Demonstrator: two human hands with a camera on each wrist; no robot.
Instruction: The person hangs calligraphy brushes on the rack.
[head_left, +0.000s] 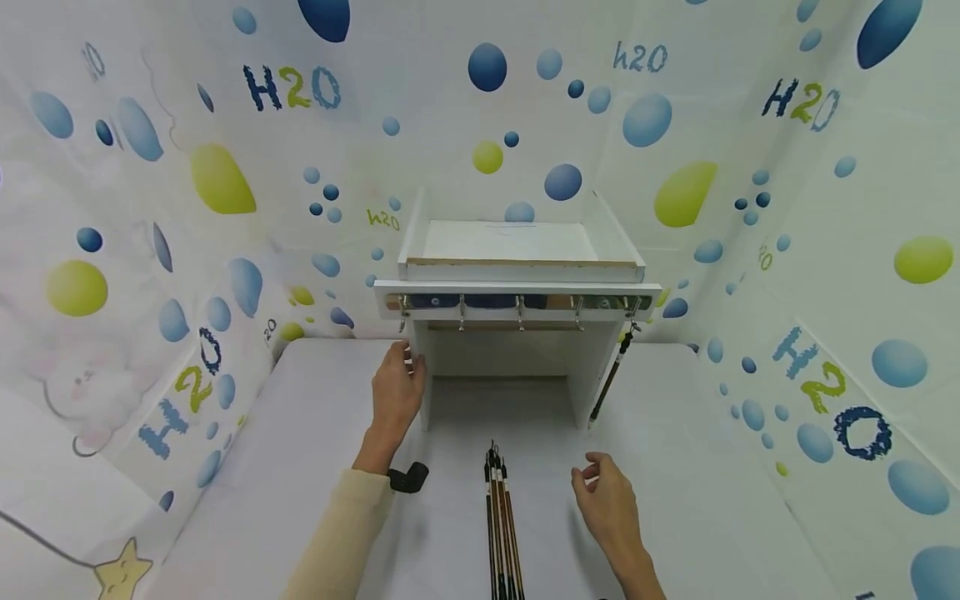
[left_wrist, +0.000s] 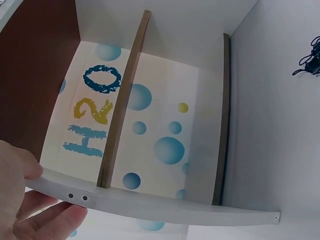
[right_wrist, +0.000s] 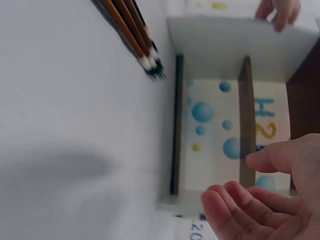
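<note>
Brushes: we see a bundle of brushes (head_left: 501,517) lying on the table (head_left: 712,483) between our hands, just left of our right hand, untouched.
Hung brush: one brush (head_left: 611,375) already hangs from the rightmost hook, ahead of the right hand.
Rack: the rack (head_left: 517,300) stands ahead of both hands; its other hooks look bare.
Left hand: our left hand (head_left: 396,393) grips the rack's left side panel, thumb and fingers curled round its edge.
Right hand: our right hand (head_left: 606,498) hovers over the table, fingers loosely curled, holding nothing.
Progress: we judge one brush hung and the bundle left to hang.
Hidden: the bundle's lower ends are cut off at the frame edge, so we cannot count the brushes; a small black thing (head_left: 408,478) by our left wrist is hard to make out.
</note>
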